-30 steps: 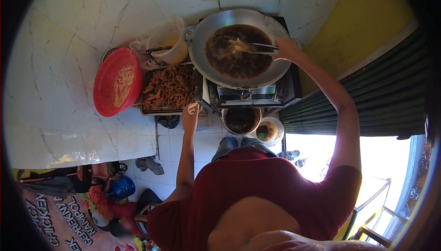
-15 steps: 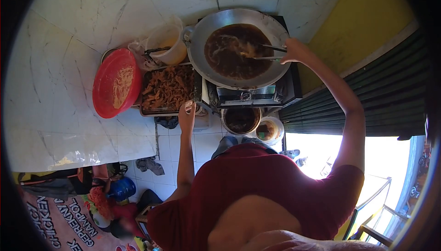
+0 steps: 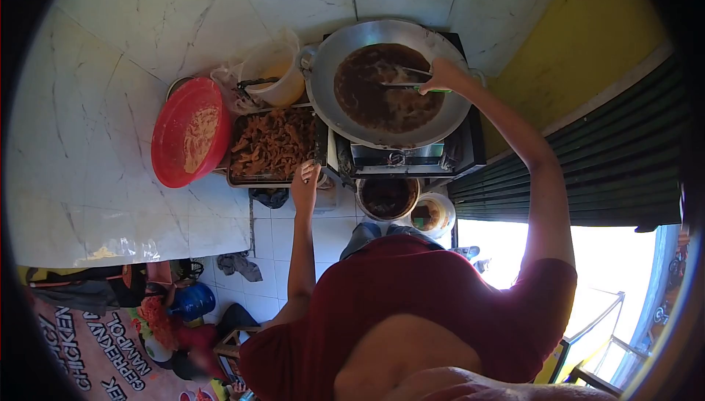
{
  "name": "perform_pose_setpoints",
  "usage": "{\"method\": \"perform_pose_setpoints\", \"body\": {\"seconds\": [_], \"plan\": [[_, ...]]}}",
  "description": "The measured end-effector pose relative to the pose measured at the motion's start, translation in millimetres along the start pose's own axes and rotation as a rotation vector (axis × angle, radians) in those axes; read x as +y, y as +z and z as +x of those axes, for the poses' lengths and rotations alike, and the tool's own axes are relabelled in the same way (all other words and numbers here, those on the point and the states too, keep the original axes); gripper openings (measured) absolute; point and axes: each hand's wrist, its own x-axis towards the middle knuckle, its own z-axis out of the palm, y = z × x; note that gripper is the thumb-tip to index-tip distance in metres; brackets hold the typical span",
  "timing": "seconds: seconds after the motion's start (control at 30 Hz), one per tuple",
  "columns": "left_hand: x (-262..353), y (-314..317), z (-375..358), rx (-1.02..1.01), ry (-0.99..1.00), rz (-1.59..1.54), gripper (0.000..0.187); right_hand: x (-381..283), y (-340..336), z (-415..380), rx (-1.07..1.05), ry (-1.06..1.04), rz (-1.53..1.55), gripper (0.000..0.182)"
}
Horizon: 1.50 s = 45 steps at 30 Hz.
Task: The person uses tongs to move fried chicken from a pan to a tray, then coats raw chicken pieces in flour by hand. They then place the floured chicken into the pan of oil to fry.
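My right hand (image 3: 440, 78) is closed around a pair of metal tongs (image 3: 408, 84), whose tips dip into dark, bubbling oil (image 3: 367, 100). The oil fills the bottom of a wide metal wok (image 3: 323, 100) on a stove (image 3: 400, 159). Down at the front corner of the stove, my left hand (image 3: 305, 173) has its fingers curled in, close to the edge of a tray (image 3: 253, 181); I cannot tell what they hold, if anything. Brown fried pieces (image 3: 272, 140) are heaped on that tray.
Left of the tray tilts a red basin (image 3: 165, 140) with pale batter or flour in it. A clear tub (image 3: 275, 81) with yellowish contents stands behind the tray. Beneath the stove are a pot (image 3: 387, 197) and a white bucket (image 3: 440, 214). Another person (image 3: 202, 342) is at lower left.
My right hand has moved left and inward over the wok with the tongs. The tongs' tips have shifted left in the oil. My left hand stays by the tray's front corner.
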Motion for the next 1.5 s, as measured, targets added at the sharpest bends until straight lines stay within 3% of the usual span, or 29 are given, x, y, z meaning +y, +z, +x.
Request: {"method": "perform_pose_setpoints", "body": {"seconds": [0.1,0.2,0.4,0.7,1.2,1.4,1.5], "plan": [[2.0,-1.2,1.9,0.000,-0.020,-0.024,0.039,-8.0,7.4,7.2,0.008,-0.032,-0.011,0.050],[1.7,-1.8,2.6,-0.009,-0.045,-0.029,0.041,-10.7,22.4,6.3,0.179,-0.172,-0.038,0.045],[-7.6,-5.7,8.8,-0.075,-0.111,-0.015,0.049,-30.5,6.8,-17.5,0.079,-0.185,-0.062,0.043],[-13.7,-6.0,11.3,-0.068,-0.117,-0.075,0.048,-20.5,1.4,-52.0,0.153,-0.302,-0.013,0.041],[-14.2,-5.2,11.9,-0.064,-0.106,-0.077,0.050,4.2,-36.6,-84.7,0.018,0.060,-0.163,0.054],[-18.4,-4.6,13.8,-0.056,-0.093,-0.077,0.049,4.7,-21.4,-60.5,-0.014,0.040,-0.110,0.050],[-15.2,-4.6,12.4,-0.056,-0.097,-0.076,0.049,0.9,-6.9,-52.2,0.084,-0.071,-0.098,0.047]]}}
